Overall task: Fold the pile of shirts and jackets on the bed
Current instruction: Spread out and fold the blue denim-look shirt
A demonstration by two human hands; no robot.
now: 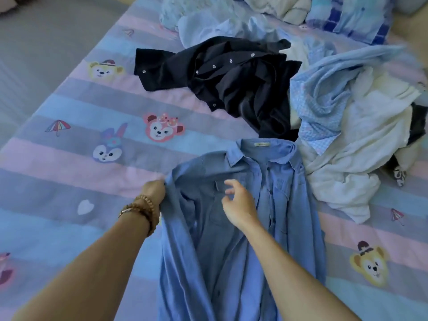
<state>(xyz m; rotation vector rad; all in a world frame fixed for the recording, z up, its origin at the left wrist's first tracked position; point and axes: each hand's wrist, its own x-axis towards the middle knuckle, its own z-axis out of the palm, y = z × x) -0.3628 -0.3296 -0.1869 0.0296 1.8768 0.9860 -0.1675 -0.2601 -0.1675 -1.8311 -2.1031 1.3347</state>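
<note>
A person's two bare forearms reach forward over a bed covered by a striped pastel sheet (69, 172) printed with cartoon bears, a rabbit and umbrellas. A blue button-up shirt (261, 205) lies lengthwise in front of the person, collar pointing away and front side up, with a chest pocket showing. The left hand (154, 189), wearing beaded bracelets (141, 210) at the wrist, grips the shirt's left edge near the shoulder, fingers curled around a bunch of the fabric and lifting it slightly. The right hand (238, 199) hovers just above the chest of the shirt with fingers loosely spread and slightly bent, holding nothing. Beyond the collar lies a crumpled black shirt (231, 82) with pale snap buttons. To the right sits a jumbled pile of clothes (352, 126), with light blue and white garments tangled together. More pale garments (220, 26) are heaped at the far end of the bed, beside a blue plaid pillow (356, 17).
</note>
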